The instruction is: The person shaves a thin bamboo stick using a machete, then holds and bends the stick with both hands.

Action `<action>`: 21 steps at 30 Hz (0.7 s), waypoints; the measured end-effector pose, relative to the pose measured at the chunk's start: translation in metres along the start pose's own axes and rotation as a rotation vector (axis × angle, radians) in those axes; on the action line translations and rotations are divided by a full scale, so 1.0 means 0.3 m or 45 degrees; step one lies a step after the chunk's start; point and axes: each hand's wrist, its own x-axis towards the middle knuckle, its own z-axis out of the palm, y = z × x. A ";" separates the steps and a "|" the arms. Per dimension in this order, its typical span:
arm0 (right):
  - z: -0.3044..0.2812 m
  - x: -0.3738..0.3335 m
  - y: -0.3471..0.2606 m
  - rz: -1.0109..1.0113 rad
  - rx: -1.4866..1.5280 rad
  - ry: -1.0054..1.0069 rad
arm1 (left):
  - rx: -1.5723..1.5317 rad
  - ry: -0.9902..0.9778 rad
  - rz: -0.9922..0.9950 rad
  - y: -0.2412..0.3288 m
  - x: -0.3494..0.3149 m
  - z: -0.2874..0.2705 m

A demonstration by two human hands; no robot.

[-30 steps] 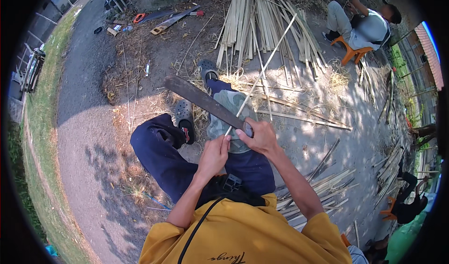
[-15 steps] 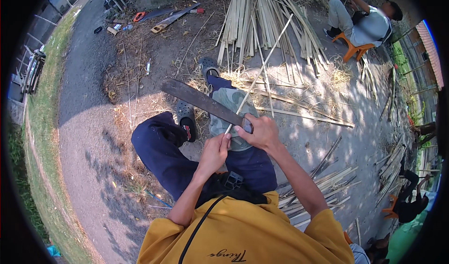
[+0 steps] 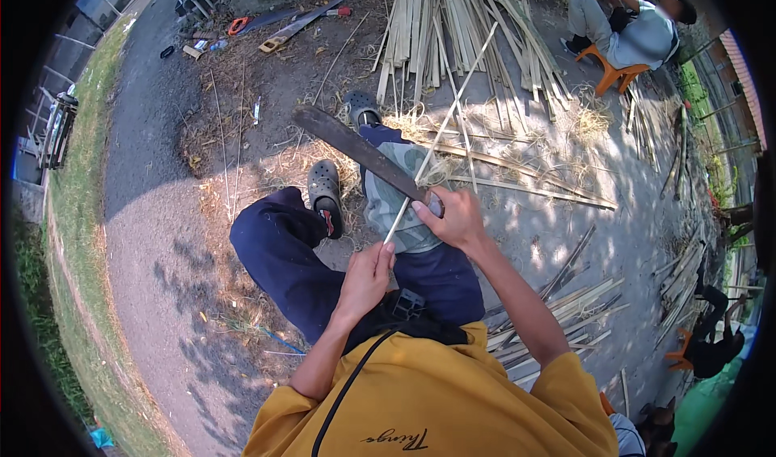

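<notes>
The thin strip [image 3: 443,129] I'm holding lies slantwise across the knife [image 3: 360,153], its long end running out beyond the knife and its short end coming back toward me. The fingers of my left hand [image 3: 368,277], just on my side of the knife, are pinched tight on that short end, I'd judge to keep the strip steady and in line. The fingers of my right hand [image 3: 454,218] are wrapped around the knife's handle, with the thumb just beside the strip, which should help me control the angle where blade and strip cross. Whether the edge is biting in, I can't tell from here.

Under the knife, a patterned cloth [image 3: 386,209] covers my right leg; I take it to be there as a guard and a rest for the work. Curly shavings [image 3: 588,125] lie on the ground to the right of the knife. Well beyond the knife, a large pile of strips [image 3: 420,36] fans out, most of them pointing the same way, probably so that single ones come away easily. More strips [image 3: 558,319] lie to the right of the knife and nearer me. The saws [image 3: 301,30] rest on the ground beyond the knife, well clear of my feet.
</notes>
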 end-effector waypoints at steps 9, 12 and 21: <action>-0.029 0.023 -0.012 0.001 -0.035 -0.195 | 0.066 0.098 -0.035 0.050 0.021 -0.011; -0.022 0.016 -0.026 0.043 -0.012 -0.155 | 0.058 0.109 0.005 0.025 -0.051 -0.037; -0.005 0.019 -0.019 0.032 -0.059 -0.187 | 0.045 0.148 0.039 0.060 0.044 0.013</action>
